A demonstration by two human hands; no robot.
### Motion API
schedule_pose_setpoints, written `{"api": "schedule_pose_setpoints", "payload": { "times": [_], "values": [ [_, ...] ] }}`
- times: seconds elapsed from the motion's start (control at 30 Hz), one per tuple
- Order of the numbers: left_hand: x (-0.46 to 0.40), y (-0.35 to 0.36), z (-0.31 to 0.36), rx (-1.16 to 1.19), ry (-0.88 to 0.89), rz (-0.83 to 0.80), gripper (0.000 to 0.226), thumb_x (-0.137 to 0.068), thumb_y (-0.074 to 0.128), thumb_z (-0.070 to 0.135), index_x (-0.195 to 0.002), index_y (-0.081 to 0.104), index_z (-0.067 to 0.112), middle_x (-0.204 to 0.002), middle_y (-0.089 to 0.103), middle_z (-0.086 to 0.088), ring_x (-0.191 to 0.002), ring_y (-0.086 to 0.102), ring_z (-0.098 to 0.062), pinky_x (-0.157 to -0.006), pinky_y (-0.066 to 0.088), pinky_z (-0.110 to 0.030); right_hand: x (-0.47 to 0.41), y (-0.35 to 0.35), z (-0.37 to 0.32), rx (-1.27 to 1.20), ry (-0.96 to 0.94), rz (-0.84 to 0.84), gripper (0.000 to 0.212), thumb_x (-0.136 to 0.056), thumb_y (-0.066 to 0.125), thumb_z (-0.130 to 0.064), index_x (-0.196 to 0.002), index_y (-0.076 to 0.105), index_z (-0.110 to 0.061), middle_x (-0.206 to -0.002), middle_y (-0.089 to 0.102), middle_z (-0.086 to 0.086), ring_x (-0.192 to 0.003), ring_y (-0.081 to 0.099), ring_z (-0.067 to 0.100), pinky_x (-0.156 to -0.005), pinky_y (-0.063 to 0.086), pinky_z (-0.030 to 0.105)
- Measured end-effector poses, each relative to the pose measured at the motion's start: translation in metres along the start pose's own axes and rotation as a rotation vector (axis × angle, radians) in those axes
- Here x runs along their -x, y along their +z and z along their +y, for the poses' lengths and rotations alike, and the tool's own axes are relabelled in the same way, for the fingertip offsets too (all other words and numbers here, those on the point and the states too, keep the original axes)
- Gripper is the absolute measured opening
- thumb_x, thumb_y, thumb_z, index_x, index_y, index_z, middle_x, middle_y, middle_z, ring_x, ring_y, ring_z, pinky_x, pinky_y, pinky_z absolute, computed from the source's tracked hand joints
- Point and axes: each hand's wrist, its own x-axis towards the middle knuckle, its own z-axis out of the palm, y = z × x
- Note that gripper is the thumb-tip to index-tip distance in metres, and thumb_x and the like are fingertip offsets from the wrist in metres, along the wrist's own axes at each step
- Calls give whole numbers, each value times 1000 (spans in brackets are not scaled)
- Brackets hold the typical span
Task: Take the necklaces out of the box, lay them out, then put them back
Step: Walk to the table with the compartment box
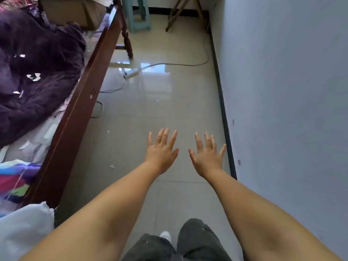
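My left hand [162, 151] and my right hand [207, 154] are stretched out in front of me over the tiled floor, backs up, fingers spread, holding nothing. They hover side by side, a small gap between the thumbs. No box and no necklaces show anywhere in this view.
A wooden bed frame [82, 95] runs along the left, with a dark purple blanket [37, 72] and colourful bedding [15, 179] on it. A grey wall [282, 91] closes the right. A power strip [131, 72] with cables lies on the floor [169, 102]; a teal stool [139, 14] stands far back.
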Motion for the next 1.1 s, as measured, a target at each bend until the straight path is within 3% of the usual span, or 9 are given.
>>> {"api": "schedule_pose_setpoints", "payload": {
  "times": [0.27, 0.7, 1.1],
  "values": [
    [-94, -12, 14, 4, 73, -37, 62, -97, 17, 48, -146, -11, 24, -159, 0, -8, -145, -7, -23, -113, -6, -53, -77, -18, 19, -6, 70, -22, 62, -96, 24, -51, -149, -2, -32, -160, -2, 7, -146, -6, 28, -109, -5, 65],
    [-373, -91, 11, 84, -38, 30, 61, -98, 21, 46, -147, -7, 24, -158, 4, -8, -145, -2, -23, -114, -4, -52, -363, -124, 57, -6, 12, -6, 60, -97, 23, -49, -149, -2, -32, -160, -1, 7, -146, -6, 25, -110, -4, 65],
    [-695, -179, -104, -4, -59, 52, 61, -98, 19, 46, -147, -8, 23, -159, 2, -8, -145, -4, -23, -115, -3, -52, -687, -209, 33, 20, 1, 18, 59, -97, 23, -46, -149, -3, -32, -160, -2, 7, -146, -5, 24, -110, -4, 65]
  ]
}}
